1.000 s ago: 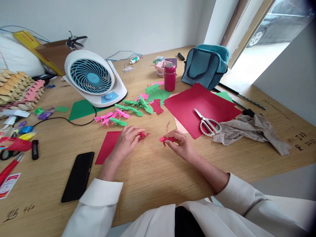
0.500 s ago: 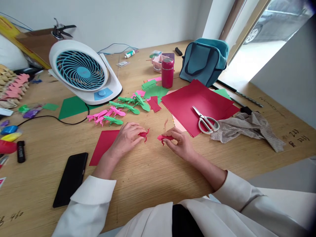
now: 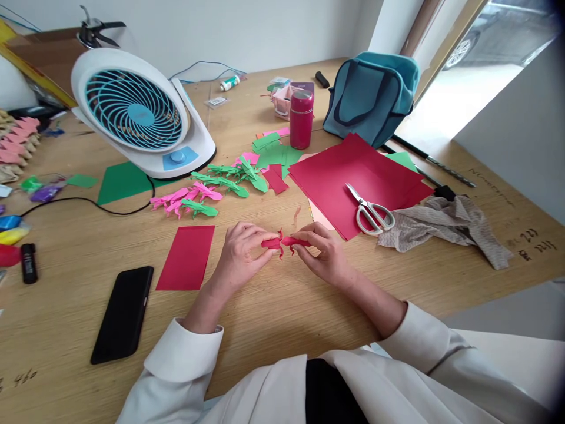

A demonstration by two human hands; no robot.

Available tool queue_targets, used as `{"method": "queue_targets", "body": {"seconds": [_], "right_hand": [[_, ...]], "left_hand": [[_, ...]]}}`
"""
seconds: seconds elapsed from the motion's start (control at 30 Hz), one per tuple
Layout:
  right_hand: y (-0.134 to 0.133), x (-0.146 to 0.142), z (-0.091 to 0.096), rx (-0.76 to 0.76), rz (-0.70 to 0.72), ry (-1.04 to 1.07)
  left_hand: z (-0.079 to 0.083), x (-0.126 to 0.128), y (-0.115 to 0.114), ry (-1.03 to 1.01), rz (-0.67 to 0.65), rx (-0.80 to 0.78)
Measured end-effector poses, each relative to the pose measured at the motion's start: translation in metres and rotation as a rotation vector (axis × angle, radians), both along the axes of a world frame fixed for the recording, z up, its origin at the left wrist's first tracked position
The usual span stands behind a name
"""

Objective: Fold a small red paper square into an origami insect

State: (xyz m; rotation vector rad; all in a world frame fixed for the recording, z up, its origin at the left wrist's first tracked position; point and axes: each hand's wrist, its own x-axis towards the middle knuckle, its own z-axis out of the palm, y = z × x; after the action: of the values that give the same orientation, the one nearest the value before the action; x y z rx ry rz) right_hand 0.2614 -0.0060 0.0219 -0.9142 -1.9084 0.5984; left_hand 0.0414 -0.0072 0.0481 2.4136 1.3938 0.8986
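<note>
Between thumb and fingers, my left hand point(image 3: 242, 252) pinches a small folded red paper piece point(image 3: 272, 242) with thin curled legs. My right hand point(image 3: 324, 253) pinches a second folded red paper piece point(image 3: 289, 241), its pointed end facing the first. The two pieces are very close together; I cannot tell whether they touch. Beyond my hands lie folded green paper figures point(image 3: 229, 185) and folded pink paper figures point(image 3: 180, 200) in a loose heap. A red paper rectangle point(image 3: 185, 259) lies flat left of my left hand.
White-handled scissors point(image 3: 373, 215) rest on large red sheets point(image 3: 335, 182), beside a crumpled cloth point(image 3: 441, 229). A phone point(image 3: 122, 315) lies at left. Farther back stand a fan point(image 3: 141, 118), a red flask point(image 3: 301, 121) and a blue bag point(image 3: 371, 100).
My left hand has moved right with its red paper piece, closing the gap to the other piece. The red rectangle is now uncovered. The view has shifted slightly.
</note>
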Motion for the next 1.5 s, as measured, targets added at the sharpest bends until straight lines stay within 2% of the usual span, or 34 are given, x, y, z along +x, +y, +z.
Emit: {"method": "queue_targets", "body": {"seconds": [0.4,0.77,0.97,1.5], "right_hand": [[-0.0006,-0.0006,-0.0033,0.008,0.035,-0.017],[0.0003,-0.0006,-0.0023,0.048,0.031,-0.037],[0.0016,0.0002,-0.0031,0.055,-0.019,-0.031],[-0.0002,-0.0014,-0.0051,0.057,0.034,-0.042]], "left_hand": [[0.0007,0.0029,-0.0034,0.055,-0.022,0.062],[0.0019,0.0027,-0.0039,0.062,-0.018,0.063],[0.0015,0.0026,-0.0043,0.062,0.012,0.069],[-0.0049,0.0018,-0.0038,0.063,0.009,0.054]]}}
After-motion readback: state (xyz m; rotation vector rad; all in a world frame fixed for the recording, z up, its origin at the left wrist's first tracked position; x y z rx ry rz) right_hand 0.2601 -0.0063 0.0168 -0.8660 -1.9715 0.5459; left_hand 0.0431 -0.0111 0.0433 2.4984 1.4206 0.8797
